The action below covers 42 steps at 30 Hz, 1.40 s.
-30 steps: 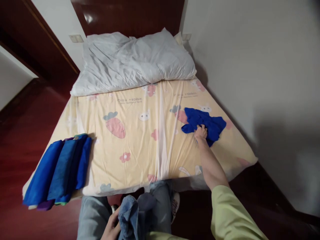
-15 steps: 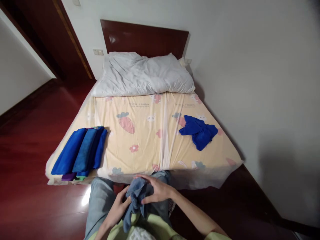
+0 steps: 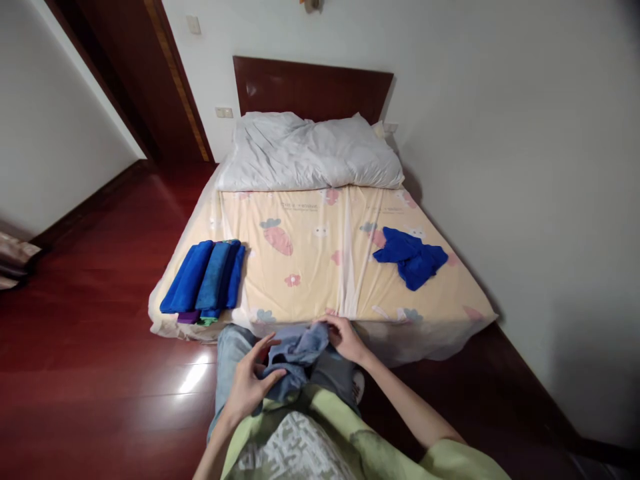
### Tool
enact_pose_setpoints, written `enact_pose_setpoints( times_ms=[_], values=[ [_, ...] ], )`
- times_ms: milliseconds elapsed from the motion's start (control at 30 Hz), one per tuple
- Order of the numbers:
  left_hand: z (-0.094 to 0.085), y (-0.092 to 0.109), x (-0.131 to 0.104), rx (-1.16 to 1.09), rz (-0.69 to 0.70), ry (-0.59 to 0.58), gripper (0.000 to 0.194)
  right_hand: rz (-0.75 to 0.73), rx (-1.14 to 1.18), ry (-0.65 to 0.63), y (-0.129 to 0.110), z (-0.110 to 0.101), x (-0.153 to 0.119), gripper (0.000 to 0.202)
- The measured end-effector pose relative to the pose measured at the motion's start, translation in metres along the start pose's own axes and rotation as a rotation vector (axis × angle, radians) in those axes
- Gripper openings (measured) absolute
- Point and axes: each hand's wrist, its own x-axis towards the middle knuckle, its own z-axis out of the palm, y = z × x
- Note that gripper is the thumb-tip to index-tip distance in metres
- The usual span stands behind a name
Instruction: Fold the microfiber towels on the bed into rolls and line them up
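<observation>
A crumpled grey-blue cloth [image 3: 295, 353], perhaps a towel, hangs over my lap in front of the bed. My right hand [image 3: 346, 339] pinches its upper right end between thumb and fingers. At the cloth's left edge, my left hand [image 3: 251, 379] has its thumb and fingers spread apart, the thumb tip close to or touching the fabric. On the bed at the left lies a stack of rolled or folded blue cloths [image 3: 210, 277], with purple and green ones showing underneath. A crumpled dark blue cloth [image 3: 413, 259] lies on the right side of the bed.
The bed [image 3: 315, 293] has a yellow sheet printed with carrots and rabbits. A white quilt [image 3: 310, 157] lies across its far end, before a dark wooden headboard [image 3: 315, 87]. A white wall [image 3: 525, 167] runs along the right; reddish floor [image 3: 100, 333] lies left.
The grey-blue cloth has gone from a bunch between both hands to a wider spread. My right hand has moved to its upper right end; my left fingers have opened. The view has shifted left.
</observation>
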Motion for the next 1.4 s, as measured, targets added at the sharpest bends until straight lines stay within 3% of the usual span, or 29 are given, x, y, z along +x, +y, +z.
enact_pose_setpoints(
  times_ms=[167,267,400,533,700,900,1200,1300,1400],
  values=[
    [-0.058,-0.012,-0.012,0.231,0.123,0.111,0.027,0.037,-0.069,0.223,0.012,-0.048,-0.01,0.025],
    [-0.089,-0.018,-0.015,0.404,0.237,0.204,0.022,0.07,-0.189,0.373,0.017,-0.086,-0.022,0.029],
    [-0.117,-0.027,-0.015,0.635,0.328,0.349,0.021,0.087,-0.441,0.586,0.017,-0.139,-0.047,0.032],
    [-0.131,-0.037,-0.008,0.835,0.372,0.449,0.021,0.005,-0.654,0.63,0.009,-0.174,-0.069,0.028],
    [-0.137,-0.04,0.008,0.913,0.402,0.421,0.024,-0.065,-0.817,0.578,-0.003,-0.188,-0.083,0.026],
    [-0.152,-0.026,0.022,0.719,0.386,0.459,0.031,0.03,-0.83,0.584,-0.005,-0.208,-0.095,0.029],
    [-0.173,-0.002,0.034,0.476,0.249,0.678,0.034,0.072,-0.906,0.823,0.002,-0.232,-0.107,0.029],
    [-0.18,0.0,0.045,0.32,0.218,0.618,0.036,0.125,-0.799,0.804,0.0,-0.24,-0.107,0.031],
    [-0.189,0.002,0.062,0.193,0.161,0.52,0.048,0.165,-0.602,0.648,-0.006,-0.253,-0.106,0.033]
  ],
)
